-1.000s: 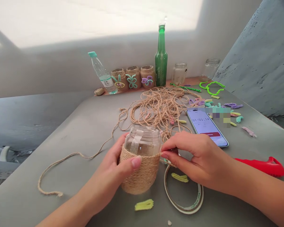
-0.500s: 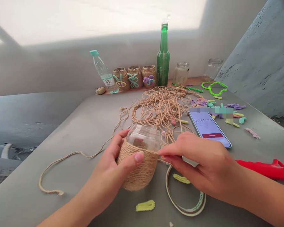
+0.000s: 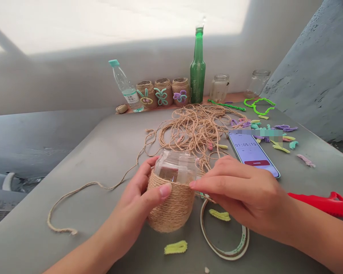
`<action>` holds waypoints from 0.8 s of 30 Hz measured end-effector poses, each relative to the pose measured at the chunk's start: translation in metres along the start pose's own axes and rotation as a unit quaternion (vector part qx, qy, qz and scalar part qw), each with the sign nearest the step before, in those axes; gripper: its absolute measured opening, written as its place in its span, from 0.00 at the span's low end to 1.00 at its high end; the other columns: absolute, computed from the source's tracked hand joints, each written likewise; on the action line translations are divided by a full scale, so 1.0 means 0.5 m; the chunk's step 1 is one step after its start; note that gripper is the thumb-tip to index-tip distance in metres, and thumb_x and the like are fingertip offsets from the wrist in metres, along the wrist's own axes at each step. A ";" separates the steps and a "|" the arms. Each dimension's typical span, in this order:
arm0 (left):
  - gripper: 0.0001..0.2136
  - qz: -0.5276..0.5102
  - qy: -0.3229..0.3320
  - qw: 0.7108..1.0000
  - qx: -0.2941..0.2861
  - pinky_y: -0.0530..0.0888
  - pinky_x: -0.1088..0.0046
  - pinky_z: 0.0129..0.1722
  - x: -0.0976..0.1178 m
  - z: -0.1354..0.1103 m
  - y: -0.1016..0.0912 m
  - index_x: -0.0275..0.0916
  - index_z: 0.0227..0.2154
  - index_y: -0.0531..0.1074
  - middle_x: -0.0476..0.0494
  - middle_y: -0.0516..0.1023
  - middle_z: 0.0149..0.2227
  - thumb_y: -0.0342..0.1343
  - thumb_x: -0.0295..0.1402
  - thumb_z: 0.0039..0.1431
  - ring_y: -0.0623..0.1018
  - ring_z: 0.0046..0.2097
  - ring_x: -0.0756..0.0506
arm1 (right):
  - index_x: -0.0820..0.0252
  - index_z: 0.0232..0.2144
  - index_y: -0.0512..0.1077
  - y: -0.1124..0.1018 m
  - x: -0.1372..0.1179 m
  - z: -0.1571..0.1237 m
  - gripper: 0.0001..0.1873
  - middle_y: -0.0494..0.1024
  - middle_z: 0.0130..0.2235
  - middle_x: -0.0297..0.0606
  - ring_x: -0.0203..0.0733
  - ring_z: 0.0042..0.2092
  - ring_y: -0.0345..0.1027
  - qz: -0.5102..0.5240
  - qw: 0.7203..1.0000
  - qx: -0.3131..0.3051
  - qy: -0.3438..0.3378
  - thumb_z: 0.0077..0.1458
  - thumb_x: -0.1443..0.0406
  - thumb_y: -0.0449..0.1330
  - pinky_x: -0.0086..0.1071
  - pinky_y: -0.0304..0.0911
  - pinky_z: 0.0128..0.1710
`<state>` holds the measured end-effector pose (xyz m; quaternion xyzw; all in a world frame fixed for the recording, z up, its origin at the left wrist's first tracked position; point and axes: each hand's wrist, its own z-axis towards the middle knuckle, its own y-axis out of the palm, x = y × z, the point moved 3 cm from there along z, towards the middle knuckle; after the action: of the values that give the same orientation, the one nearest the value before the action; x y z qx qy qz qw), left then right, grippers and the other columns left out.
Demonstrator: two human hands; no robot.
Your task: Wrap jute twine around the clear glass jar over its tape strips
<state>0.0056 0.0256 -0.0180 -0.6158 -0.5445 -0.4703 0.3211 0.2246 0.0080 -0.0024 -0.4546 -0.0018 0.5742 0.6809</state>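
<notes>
My left hand (image 3: 138,199) grips a glass jar (image 3: 175,166) from its near side, with the thumb pressed on the wrapping. Jute twine (image 3: 171,207) is coiled tightly around the lower part of the jar, and the upper glass stays bare. My right hand (image 3: 240,194) sits at the top edge of the wrapping, its fingertips pinching a strand of twine. A tangled heap of loose jute twine (image 3: 194,129) lies behind the jar, and a long loose strand (image 3: 82,188) trails to the left.
A phone (image 3: 253,152) showing a timer lies beyond my right hand, beside scattered pipe-cleaner pieces (image 3: 263,127). A red plastic handle (image 3: 321,203) and a tape ring (image 3: 225,249) lie nearby. Twine-wrapped jars (image 3: 162,91), a green bottle (image 3: 197,72) and a water bottle (image 3: 125,89) stand along the back.
The jar has turned a little in my left hand, carrying the tape strip on its glass away from the front. My right hand has shifted slightly left along the wrapping's top edge.
</notes>
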 end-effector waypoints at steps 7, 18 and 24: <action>0.35 0.039 0.004 0.999 0.010 0.77 0.54 0.50 0.005 0.001 -0.002 0.49 0.60 0.65 0.38 0.83 0.58 0.70 0.49 0.50 0.80 0.57 0.28 | 0.66 0.54 0.77 -0.002 -0.013 0.002 0.18 0.84 0.42 0.42 0.41 0.42 0.73 -0.096 0.994 -0.015 -0.059 0.66 0.78 0.57 0.39 0.66 0.44; 0.36 0.043 0.025 0.998 0.039 0.77 0.54 0.52 0.011 -0.007 -0.012 0.49 0.61 0.64 0.37 0.81 0.60 0.71 0.47 0.51 0.79 0.59 0.27 | 0.66 0.54 0.79 -0.004 -0.008 -0.001 0.20 0.83 0.45 0.45 0.41 0.45 0.73 -0.060 0.996 -0.004 -0.060 0.63 0.79 0.58 0.37 0.68 0.47; 0.37 0.130 0.044 0.988 0.074 0.77 0.58 0.48 0.017 -0.014 -0.011 0.50 0.60 0.64 0.41 0.85 0.53 0.73 0.46 0.48 0.83 0.52 0.30 | 0.66 0.56 0.78 -0.002 -0.014 0.004 0.22 0.83 0.47 0.46 0.41 0.46 0.74 -0.072 0.996 -0.021 -0.054 0.64 0.80 0.57 0.38 0.69 0.49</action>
<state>-0.0016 0.0237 -0.0084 -0.6343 -0.4787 -0.4098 0.4478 0.2220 0.0036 0.0030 -0.4358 -0.0832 0.5475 0.7095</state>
